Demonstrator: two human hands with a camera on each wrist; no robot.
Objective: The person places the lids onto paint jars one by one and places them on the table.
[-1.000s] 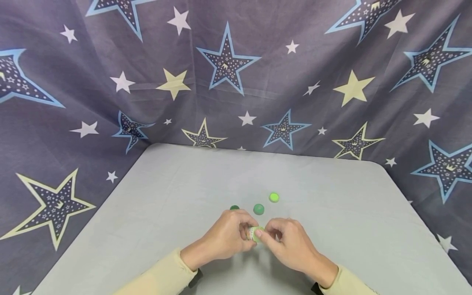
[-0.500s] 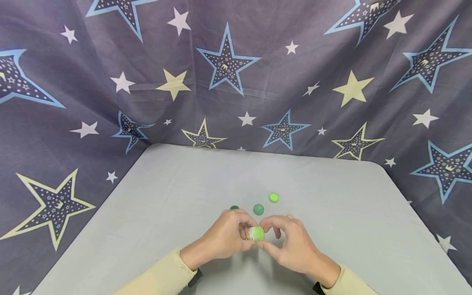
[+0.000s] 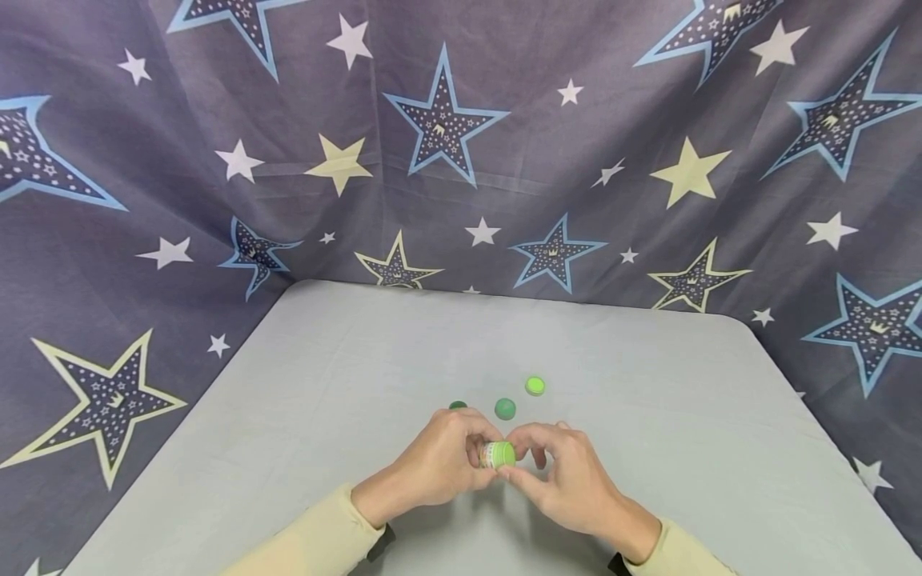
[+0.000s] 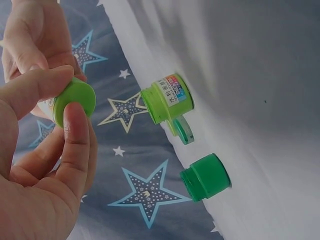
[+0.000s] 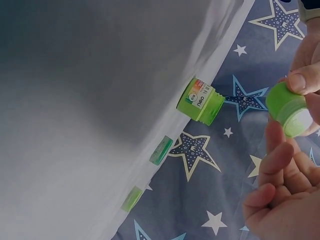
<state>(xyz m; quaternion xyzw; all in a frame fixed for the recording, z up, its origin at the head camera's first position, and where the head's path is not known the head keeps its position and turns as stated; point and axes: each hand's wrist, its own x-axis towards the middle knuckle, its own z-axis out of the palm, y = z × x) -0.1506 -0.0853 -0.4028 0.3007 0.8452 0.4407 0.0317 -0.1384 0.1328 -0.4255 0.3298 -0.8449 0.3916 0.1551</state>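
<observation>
My left hand (image 3: 438, 460) grips a small light green paint jar (image 3: 501, 454) on its side, close over the table, with its white label partly covered by my fingers. My right hand (image 3: 572, 478) pinches the jar's right end between thumb and index finger; its other fingers curl loosely below the jar in the right wrist view. Past the hands in the left wrist view stand a labelled light green jar (image 4: 172, 97) and a dark green jar (image 4: 206, 177), both with threaded necks showing. The light green one is hidden behind my hands in the head view.
On the white table (image 3: 374, 344), a green lid (image 3: 506, 409) and a bright lime lid (image 3: 535, 386) lie just beyond the hands. A dark star-patterned cloth (image 3: 576, 160) hangs around the table's back and sides.
My right thumb has moved from across the jar's end face to its lower edge, with the index finger shifting to the upper edge. My left hand keeps its hold.
</observation>
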